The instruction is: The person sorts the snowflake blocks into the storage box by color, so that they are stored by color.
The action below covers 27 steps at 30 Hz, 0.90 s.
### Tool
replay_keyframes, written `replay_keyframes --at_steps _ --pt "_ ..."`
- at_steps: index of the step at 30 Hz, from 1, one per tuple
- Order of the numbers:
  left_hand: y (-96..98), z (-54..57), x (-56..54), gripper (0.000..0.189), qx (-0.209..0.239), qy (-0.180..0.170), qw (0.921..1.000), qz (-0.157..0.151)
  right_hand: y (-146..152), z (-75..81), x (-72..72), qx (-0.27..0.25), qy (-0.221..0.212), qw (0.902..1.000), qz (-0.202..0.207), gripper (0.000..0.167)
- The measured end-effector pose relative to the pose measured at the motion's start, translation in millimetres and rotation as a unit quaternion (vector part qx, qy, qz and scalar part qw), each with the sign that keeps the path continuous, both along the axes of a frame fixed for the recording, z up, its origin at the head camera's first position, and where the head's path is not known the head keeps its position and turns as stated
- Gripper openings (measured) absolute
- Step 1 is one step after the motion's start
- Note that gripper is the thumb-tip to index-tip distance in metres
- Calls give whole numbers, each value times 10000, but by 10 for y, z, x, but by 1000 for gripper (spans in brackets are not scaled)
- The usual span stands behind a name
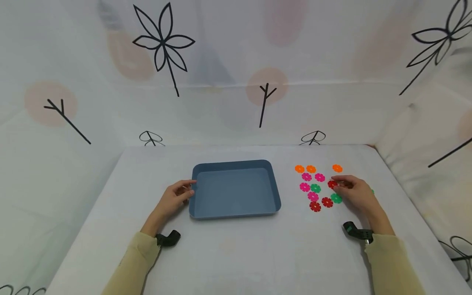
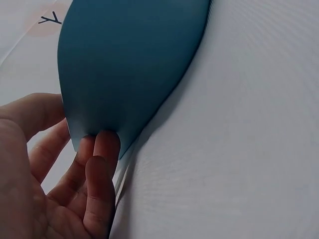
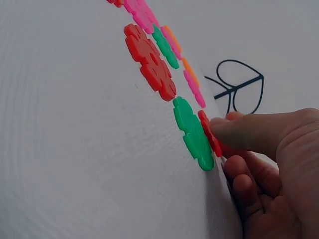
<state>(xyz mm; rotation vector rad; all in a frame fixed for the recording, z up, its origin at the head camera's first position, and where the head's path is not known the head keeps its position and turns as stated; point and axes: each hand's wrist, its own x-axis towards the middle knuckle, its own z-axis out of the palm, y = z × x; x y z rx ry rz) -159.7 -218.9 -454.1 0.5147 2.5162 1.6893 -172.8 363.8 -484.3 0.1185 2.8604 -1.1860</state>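
My left hand (image 1: 177, 196) is at the left end of a blue-grey rectangular tray (image 1: 236, 216), its fingers holding the rim and outer wall. The left wrist view shows fingertips against the tray's wall (image 2: 129, 64), with another finger reaching past the rim, its tip hidden. My right hand (image 1: 355, 192) pinches a red flower-shaped plastic disc (image 1: 332, 184) between thumb and index finger, low over the table. Close by the right thumb lies a green flower-shaped disc (image 3: 193, 133). Another red disc (image 3: 149, 62) lies farther along in the right wrist view.
Several flower discs lie right of the tray: orange (image 1: 311, 169), pink (image 1: 305, 187), green (image 1: 315, 188) and red (image 1: 315, 206). One more green disc (image 1: 373, 191) peeks out behind the right hand. A white cloth (image 1: 258, 254) covers the table; patterned fabric (image 1: 221, 114) surrounds it.
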Motion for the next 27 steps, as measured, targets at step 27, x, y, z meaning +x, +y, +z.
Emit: replay_keyframes --at_steps 27 --pt "7 -42 12 35 -155 159 9995 221 -102 5 -16 258 178 9994 119 40"
